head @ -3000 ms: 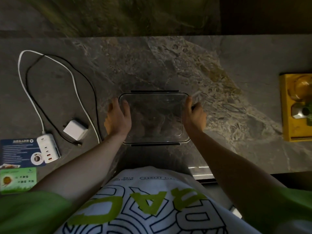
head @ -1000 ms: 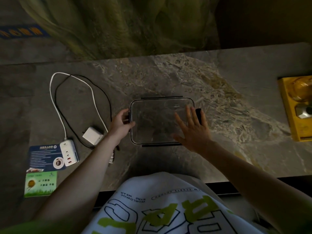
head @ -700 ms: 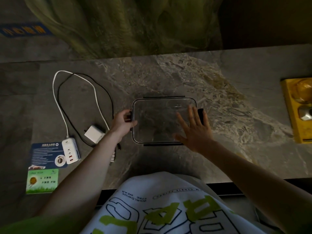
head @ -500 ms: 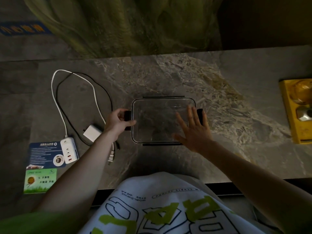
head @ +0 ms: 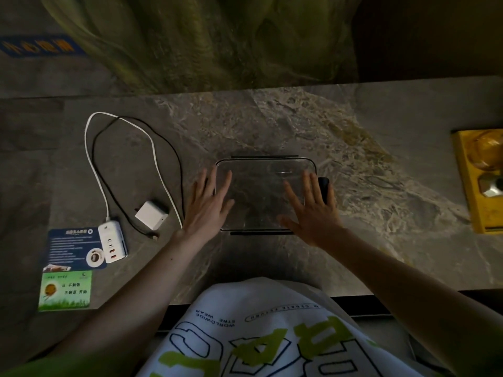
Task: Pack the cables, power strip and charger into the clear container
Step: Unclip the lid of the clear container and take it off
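1. Our left hand (head: 206,210) and right hand (head: 310,213) rest flat on the clear container (head: 265,197). The fingers are straight and spread and pinch nothing. The box lies under our fingertips, its long side running across them.
2. The charger (head: 151,219) lies just left of our left fingers. The power strip (head: 112,242) is further left, its long axis roughly along them.
3. The white cable (head: 95,170) and black cable (head: 178,164) loop left and beyond. Nothing looks packed yet, and we judge the left hand nearer.
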The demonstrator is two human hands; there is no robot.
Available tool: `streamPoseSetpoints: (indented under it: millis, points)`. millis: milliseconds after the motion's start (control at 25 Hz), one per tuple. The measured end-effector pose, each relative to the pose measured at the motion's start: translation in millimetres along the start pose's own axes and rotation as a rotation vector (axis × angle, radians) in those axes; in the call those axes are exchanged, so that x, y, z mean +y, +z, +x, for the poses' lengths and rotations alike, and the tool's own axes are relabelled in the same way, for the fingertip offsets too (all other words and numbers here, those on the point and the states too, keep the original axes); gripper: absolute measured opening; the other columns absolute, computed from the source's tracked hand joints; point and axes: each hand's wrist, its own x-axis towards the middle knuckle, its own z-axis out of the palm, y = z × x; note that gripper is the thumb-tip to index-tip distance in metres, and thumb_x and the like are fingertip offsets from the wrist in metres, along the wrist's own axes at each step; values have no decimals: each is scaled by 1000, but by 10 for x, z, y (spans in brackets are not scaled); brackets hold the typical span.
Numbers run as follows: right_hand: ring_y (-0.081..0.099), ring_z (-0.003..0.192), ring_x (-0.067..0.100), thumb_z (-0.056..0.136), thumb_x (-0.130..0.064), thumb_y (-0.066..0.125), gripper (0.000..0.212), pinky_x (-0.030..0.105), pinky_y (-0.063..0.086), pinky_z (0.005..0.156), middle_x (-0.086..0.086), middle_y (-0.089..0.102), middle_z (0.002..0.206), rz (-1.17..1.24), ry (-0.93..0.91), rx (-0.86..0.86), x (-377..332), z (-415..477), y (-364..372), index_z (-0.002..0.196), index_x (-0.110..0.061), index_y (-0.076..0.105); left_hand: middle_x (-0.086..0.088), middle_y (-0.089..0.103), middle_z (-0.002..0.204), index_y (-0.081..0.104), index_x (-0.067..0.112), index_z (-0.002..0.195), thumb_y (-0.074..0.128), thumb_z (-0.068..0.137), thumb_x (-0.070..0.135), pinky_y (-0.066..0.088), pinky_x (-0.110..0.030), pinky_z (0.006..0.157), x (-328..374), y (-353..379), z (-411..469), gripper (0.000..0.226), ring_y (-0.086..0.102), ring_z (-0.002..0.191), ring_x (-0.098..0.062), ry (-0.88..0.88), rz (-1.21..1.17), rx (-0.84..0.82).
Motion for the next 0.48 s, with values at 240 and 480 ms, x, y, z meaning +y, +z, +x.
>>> streamPoseSetpoints:
  millis: [240, 480]
  points:
    - [-3, 149, 37, 85, -79, 3, 82, 67, 10, 113, 21, -5, 161, -10, 16, -9, -10, 9, 8, 153, -33, -6, -12, -15, 161, -8, 34, 152, 13, 82, 81, -6, -46, 118, 103, 80, 86, 87, -14, 148, -27, -24, 199, -83]
    - [-14, 148, 31, 75, -87, 1, 86, 69, 7, 109, 11, -19, 161, 93, 52, -57, 11, 30, -15, 149, -44, -14, -17, -17, 160, -7, 28, 153, 15, 83, 80, -13, -44, 115, 131, 78, 112, 90, -19, 147, -29, -10, 209, -100]
